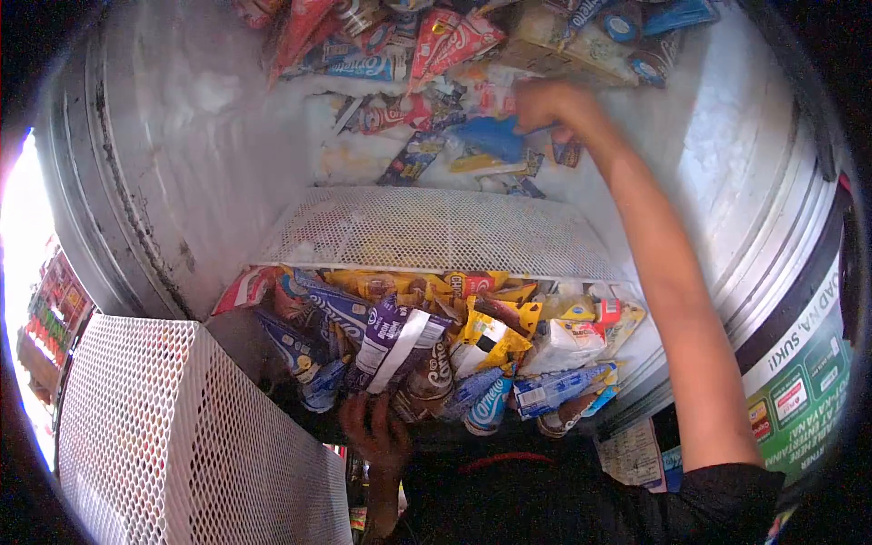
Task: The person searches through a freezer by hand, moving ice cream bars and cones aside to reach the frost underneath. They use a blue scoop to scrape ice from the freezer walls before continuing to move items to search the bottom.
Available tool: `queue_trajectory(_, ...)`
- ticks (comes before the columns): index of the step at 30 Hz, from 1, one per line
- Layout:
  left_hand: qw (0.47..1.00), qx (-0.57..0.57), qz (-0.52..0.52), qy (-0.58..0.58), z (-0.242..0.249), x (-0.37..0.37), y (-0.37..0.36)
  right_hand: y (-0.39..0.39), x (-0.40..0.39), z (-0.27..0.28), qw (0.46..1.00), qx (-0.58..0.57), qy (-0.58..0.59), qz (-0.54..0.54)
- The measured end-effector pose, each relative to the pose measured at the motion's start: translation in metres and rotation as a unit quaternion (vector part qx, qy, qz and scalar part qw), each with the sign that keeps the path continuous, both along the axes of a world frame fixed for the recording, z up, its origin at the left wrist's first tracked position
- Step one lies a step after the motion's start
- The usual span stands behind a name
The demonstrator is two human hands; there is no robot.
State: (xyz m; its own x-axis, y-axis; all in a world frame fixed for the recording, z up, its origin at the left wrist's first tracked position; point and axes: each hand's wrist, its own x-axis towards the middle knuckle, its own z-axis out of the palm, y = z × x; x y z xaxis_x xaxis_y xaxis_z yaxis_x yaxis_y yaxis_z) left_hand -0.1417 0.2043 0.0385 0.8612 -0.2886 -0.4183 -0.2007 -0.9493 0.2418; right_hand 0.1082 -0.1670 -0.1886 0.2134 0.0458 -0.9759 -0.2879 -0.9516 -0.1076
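Deep in the chest freezer, my right hand (547, 107) is closed at the end of a flat, smooth blue object (490, 138); its exact kind does not show. Beneath and around that lie a yellow pack (481, 164), a dark blue wrapper (413, 158) and a red cone wrapper (400, 114) on the frosty floor. My left hand (374, 429) is blurred, fingers somewhat apart, at the near edge of the freezer. Just above its fingertips is a purple ice cream pack (397, 345) with a white band, on the heap of wrapped ice creams.
A white mesh divider (436, 227) separates the near heap from the far section. Red cones (452, 44) and a beige carton (568, 45) lie at the back. An empty-looking white mesh basket (132, 418) stands at left. Thick frost (727, 127) coats the walls.
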Motion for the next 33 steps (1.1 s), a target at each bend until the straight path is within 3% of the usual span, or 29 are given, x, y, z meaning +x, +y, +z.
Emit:
queue_trajectory(1,1.0,-0.004,-0.003,-0.003,-0.001,0.0,0.0,-0.016,-0.013,-0.014,1.0,-0.004,-0.003,-0.003)
queue_trajectory(3,1.0,-0.001,0.004,-0.001,0.0,-0.001,0.001,-0.046,-0.064,-0.074,0.94,-0.03,-0.313,0.136)
queue_trajectory(5,1.0,-0.005,0.005,0.003,0.001,0.0,0.0,-0.034,-0.103,-0.097,0.962,-0.036,-0.255,0.094)
queue_trajectory(7,1.0,-0.007,0.007,0.004,0.001,0.003,-0.001,-0.024,-0.11,-0.075,0.978,-0.041,-0.199,0.05)
queue_trajectory(9,1.0,-0.007,0.004,-0.001,0.003,0.006,-0.006,-0.016,-0.092,-0.011,0.978,-0.012,-0.003,-0.209)
queue_trajectory(12,1.0,0.003,0.003,0.004,0.003,0.006,-0.005,-0.022,-0.085,0.02,0.977,-0.019,-0.048,-0.207)
queue_trajectory(13,1.0,0.003,0.0,0.003,0.001,0.006,-0.005,-0.025,-0.101,0.0,0.976,-0.019,-0.05,-0.209)
queue_trajectory(15,1.0,-0.018,0.003,-0.019,0.0,0.006,-0.005,-0.032,-0.153,-0.063,0.959,-0.074,-0.275,0.01)
queue_trajectory(16,1.0,-0.019,0.003,-0.024,0.0,0.009,-0.005,-0.022,-0.153,-0.064,0.957,-0.074,-0.279,0.009)
queue_trajectory(18,1.0,-0.009,0.002,-0.014,0.003,0.01,-0.008,-0.001,-0.157,-0.067,0.97,-0.082,-0.024,-0.229)
queue_trajectory(19,1.0,-0.007,0.004,-0.014,0.003,0.009,-0.007,-0.008,-0.159,-0.068,0.97,-0.08,-0.023,-0.227)
queue_trajectory(21,1.0,-0.018,0.008,-0.017,-0.001,0.007,-0.005,-0.033,-0.165,-0.063,0.971,0.032,-0.057,-0.231)
queue_trajectory(24,1.0,-0.018,0.004,-0.01,0.002,0.009,-0.007,-0.043,-0.14,-0.011,0.982,-0.019,-0.004,-0.188)
queue_trajectory(26,1.0,-0.023,0.002,-0.013,0.003,0.009,-0.007,-0.035,-0.157,-0.034,0.971,-0.024,-0.012,-0.237)
queue_trajectory(28,1.0,-0.023,0.0,-0.02,0.0,0.011,-0.005,-0.025,-0.19,-0.104,0.958,-0.023,-0.022,-0.285)
queue_trajectory(30,0.999,-0.031,0.005,-0.021,-0.001,0.008,-0.004,-0.014,-0.229,-0.191,0.956,-0.005,-0.287,-0.065)
queue_trajectory(31,0.999,-0.03,0.004,-0.011,0.004,0.005,-0.001,-0.028,-0.208,-0.153,0.959,-0.005,-0.277,-0.066)
queue_trajectory(32,0.999,-0.031,0.014,-0.011,0.003,0.005,-0.002,-0.015,-0.169,-0.103,0.97,0.043,-0.141,-0.192)
queue_trajectory(33,0.999,-0.034,0.024,-0.016,-0.002,0.005,-0.006,0.004,-0.13,-0.042,0.946,0.088,-0.006,-0.312)
